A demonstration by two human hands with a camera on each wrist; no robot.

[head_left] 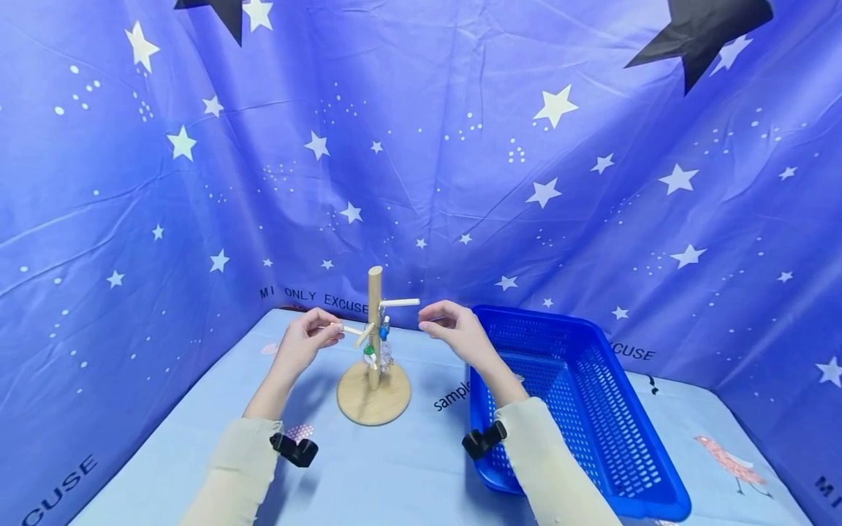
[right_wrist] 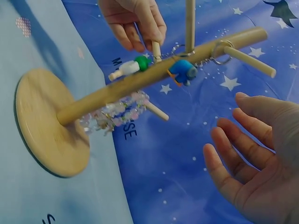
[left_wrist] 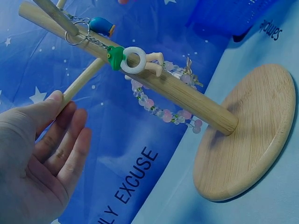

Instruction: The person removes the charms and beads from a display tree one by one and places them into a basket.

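A wooden stand [head_left: 375, 292] with a round base and several side pegs stands upright on the table. In the left wrist view my left hand [left_wrist: 44, 154] pinches the end of one peg [left_wrist: 84, 80] between thumb and forefinger, its other fingers loosely bent. A green-headed frog keychain [left_wrist: 115, 57] with a white ring hangs by its metal ring from another peg. Opposite hangs a blue keychain figure [right_wrist: 185, 71]. Lower down dangles a bracelet of pink and clear beads [left_wrist: 167, 115]. Holding nothing, my right hand [right_wrist: 261, 158] is apart from the stand, near a peg's tip, fingers spread and relaxed.
A blue perforated basket [head_left: 579, 409] stands to the right of the stand, below my right forearm, with a small item partly hidden inside. Behind the table hangs a blue star-printed cloth [head_left: 421, 168]. A pale blue printed cloth [head_left: 395, 467] covers the table.
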